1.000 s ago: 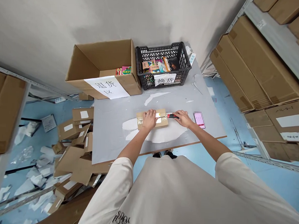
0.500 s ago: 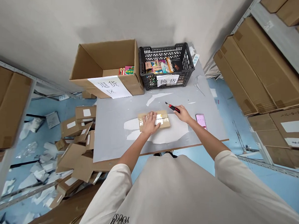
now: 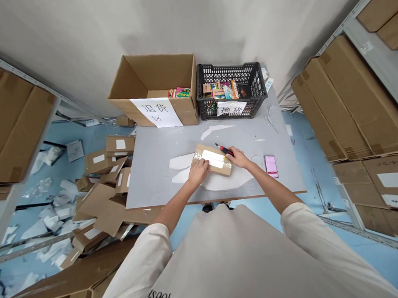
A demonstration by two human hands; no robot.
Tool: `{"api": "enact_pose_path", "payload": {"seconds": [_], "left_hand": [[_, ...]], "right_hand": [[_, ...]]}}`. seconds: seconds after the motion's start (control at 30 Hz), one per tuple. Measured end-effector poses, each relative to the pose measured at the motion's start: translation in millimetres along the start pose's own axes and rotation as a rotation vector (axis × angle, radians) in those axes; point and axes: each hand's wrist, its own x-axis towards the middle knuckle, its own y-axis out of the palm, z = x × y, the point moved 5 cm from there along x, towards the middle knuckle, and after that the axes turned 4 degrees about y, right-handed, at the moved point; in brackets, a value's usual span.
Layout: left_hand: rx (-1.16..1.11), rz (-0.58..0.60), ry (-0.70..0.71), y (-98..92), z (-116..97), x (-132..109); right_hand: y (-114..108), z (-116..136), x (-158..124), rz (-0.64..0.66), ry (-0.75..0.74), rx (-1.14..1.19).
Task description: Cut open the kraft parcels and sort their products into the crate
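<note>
A small taped cardboard box (image 3: 221, 171) with a white label (image 3: 213, 159) lies at a slant on the grey table. At its left front corner is my left hand (image 3: 198, 172), fingers gripping the edge. My right hand (image 3: 238, 158) holds a red and black box cutter (image 3: 224, 149) by the handle, blade pointing left over the box's back right part. White worn patches of the tabletop show around the box. Right of my right hand lies a phone (image 3: 271, 165) with a pink screen.
At the table's back stand an open cardboard box (image 3: 186, 112) and a black crate (image 3: 232, 111), both with paper signs and colourful packages. Cartons (image 3: 97, 162) and scraps lie on the floor at left. Shelves with big cartons (image 3: 349, 98) flank the table.
The small box has been turned, and its white label now faces up uncovered. My left hand has moved from its top to its left edge. The cutter is nearer the box.
</note>
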Motion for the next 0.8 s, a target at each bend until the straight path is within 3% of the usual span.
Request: {"api": "enact_pose_path", "payload": {"seconds": [0.23, 0.33, 0.43, 0.53, 0.67, 0.73, 0.8], "left_hand": [[-0.109, 0.001, -0.253, 7.5, 15, -31], [-0.251, -0.023, -0.152, 15.9, 5, -37], [-0.331, -0.056, -0.050, 15.1, -2, -21], [-0.357, -0.059, 0.017, 6.9, -8, 11], [-0.256, -0.121, -0.009, -2.0, -37, 46], [-0.205, -0.142, -0.080, 1.6, -62, 52], [-0.197, -0.084, -0.128, 12.4, -88, 53]], "right_hand": [[12, 0, -35, -0.014, 0.080, 0.067], [20, -6, -54, 0.057, 0.133, 0.158], [26, -14, -71, 0.143, 0.175, 0.302], [27, -23, -78, 0.181, 0.218, 0.466], [10, -41, -72, 0.005, 0.300, 0.497], [1, -48, -66, -0.087, 0.344, 0.454], [-5, -50, -59, -0.125, 0.362, 0.438]]}}
